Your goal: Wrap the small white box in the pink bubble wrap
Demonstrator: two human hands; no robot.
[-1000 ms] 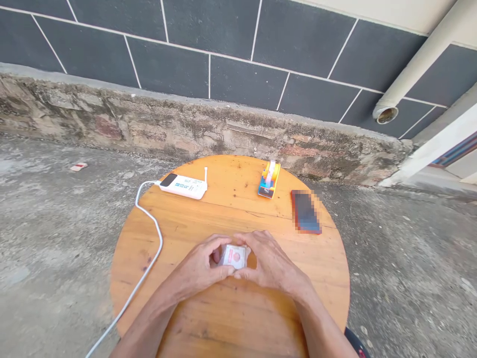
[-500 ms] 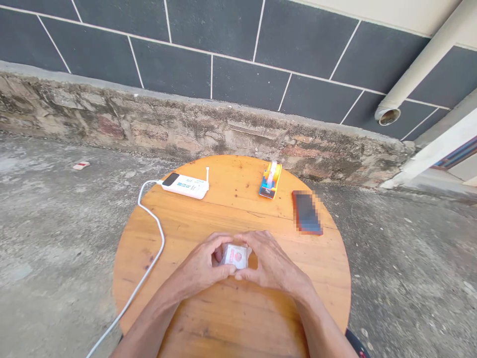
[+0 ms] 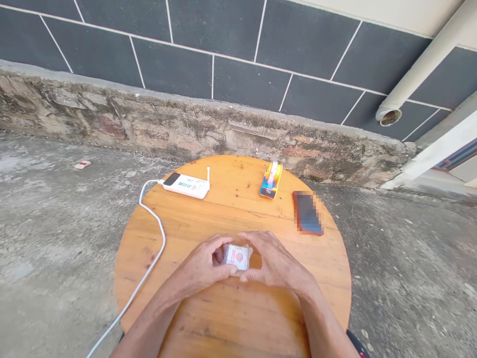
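Left hand [image 3: 203, 262] and right hand [image 3: 276, 262] face each other over the near middle of the round wooden bench [image 3: 219, 219], with a small pale box [image 3: 237, 257] between them. The left hand pinches the box between its thumb, at the near edge, and its fingers, at the left and far side. The right hand is spread in a loose curve around the box's right side, thumb near and fingers far; whether its tips touch the box I cannot tell. Clear film sticks out at the box's right edge, and its upper face bears a reddish print.

At the far left of the bench lies a white device [image 3: 189, 186] with a dark panel; a white cable [image 3: 164, 239] runs from its left end towards the near left, over the bench's edge. A yellow and blue tape dispenser [image 3: 271, 182] stands at the far right, and nearer, farther right, lies a red-edged, pixelated phone [image 3: 308, 213].
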